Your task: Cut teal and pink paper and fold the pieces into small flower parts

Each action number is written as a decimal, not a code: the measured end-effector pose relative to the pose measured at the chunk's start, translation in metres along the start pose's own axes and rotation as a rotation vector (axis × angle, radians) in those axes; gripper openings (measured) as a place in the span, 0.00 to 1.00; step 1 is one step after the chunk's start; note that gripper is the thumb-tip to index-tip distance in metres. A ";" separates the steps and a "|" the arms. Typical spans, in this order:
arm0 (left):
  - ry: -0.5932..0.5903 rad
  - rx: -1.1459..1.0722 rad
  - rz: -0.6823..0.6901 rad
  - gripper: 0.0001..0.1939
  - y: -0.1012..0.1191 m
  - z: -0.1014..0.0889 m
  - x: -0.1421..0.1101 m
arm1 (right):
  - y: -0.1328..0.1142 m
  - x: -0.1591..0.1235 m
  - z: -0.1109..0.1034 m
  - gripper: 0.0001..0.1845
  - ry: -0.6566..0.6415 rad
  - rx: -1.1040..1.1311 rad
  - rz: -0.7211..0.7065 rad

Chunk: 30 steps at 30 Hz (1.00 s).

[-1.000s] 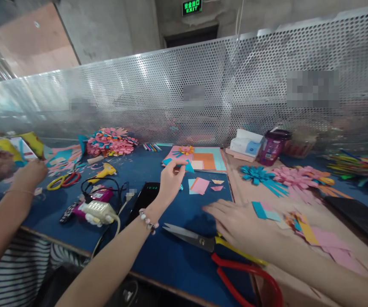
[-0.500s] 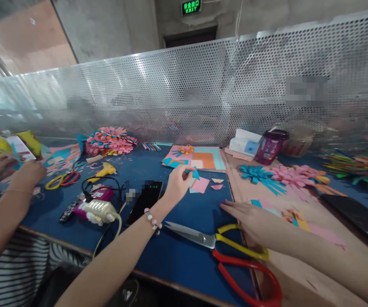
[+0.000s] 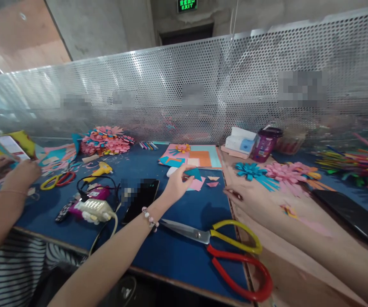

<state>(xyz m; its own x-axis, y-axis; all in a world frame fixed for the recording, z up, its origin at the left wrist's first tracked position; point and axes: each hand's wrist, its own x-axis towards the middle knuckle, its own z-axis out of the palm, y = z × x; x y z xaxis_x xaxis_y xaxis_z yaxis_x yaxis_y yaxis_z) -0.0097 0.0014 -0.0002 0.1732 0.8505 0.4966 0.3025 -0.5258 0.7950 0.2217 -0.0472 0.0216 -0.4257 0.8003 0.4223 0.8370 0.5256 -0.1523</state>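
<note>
My left hand point(image 3: 178, 186) is closed in a pinch on a small piece of blue paper point(image 3: 195, 172), held just above the blue table. Under it lie pink paper pieces point(image 3: 198, 184), partly covered by my fingers. Two small folded paper pieces point(image 3: 213, 184) rest to the right. My right hand point(image 3: 249, 201) hovers over the seam of the table, fingers loosely bent and apart, with nothing visible in them. Large scissors point(image 3: 200, 235) with one yellow and one red handle lie between my forearms, blades pointing left.
Behind are coloured paper sheets point(image 3: 205, 158) and a metal mesh screen point(image 3: 158, 94). Paper flowers point(image 3: 251, 171), a purple cup point(image 3: 266, 144) and a phone point(image 3: 352, 215) stand or lie rightward. Leftward are a power strip point(image 3: 96, 209), a yellow glue gun point(image 3: 99, 170) and a co-worker's hands point(image 3: 19, 175).
My right hand has lifted from the table, its fingers bending. My left hand still holds the blue paper, which has turned and shows more of its surface. The view has shifted slightly.
</note>
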 end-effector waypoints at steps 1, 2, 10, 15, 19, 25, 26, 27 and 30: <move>-0.011 -0.011 -0.007 0.17 0.000 0.000 0.000 | -0.003 0.008 0.007 0.17 0.021 0.059 0.082; -0.024 -0.030 -0.017 0.17 0.000 0.000 0.000 | -0.006 0.017 0.014 0.19 0.036 0.150 0.139; -0.177 -0.230 -0.118 0.18 0.004 -0.002 0.002 | -0.019 0.064 0.057 0.18 0.015 0.908 0.284; -0.181 -0.293 -0.146 0.15 0.001 0.000 0.002 | -0.017 0.059 0.070 0.13 -0.039 1.094 0.304; -0.151 -0.383 -0.261 0.06 -0.001 0.005 0.001 | -0.017 0.055 0.069 0.15 -0.005 1.048 0.311; -0.083 -0.352 -0.276 0.09 -0.004 0.009 0.002 | -0.020 0.054 0.062 0.15 0.060 1.006 0.301; -0.072 -0.362 -0.267 0.13 -0.004 0.010 0.002 | -0.020 0.055 0.063 0.15 0.065 1.011 0.291; -0.063 -0.380 -0.259 0.17 -0.005 0.010 0.002 | -0.019 0.055 0.063 0.14 0.068 1.017 0.285; -0.080 -0.423 -0.261 0.25 -0.006 0.010 0.003 | -0.018 0.055 0.066 0.14 0.063 1.027 0.279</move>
<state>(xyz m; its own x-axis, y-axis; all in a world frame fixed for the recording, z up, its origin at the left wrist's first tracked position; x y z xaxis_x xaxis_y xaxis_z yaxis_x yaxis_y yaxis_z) -0.0019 0.0067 -0.0069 0.2188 0.9440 0.2468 -0.0577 -0.2400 0.9691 0.1606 0.0070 -0.0116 -0.2203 0.9292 0.2968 0.1985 0.3407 -0.9190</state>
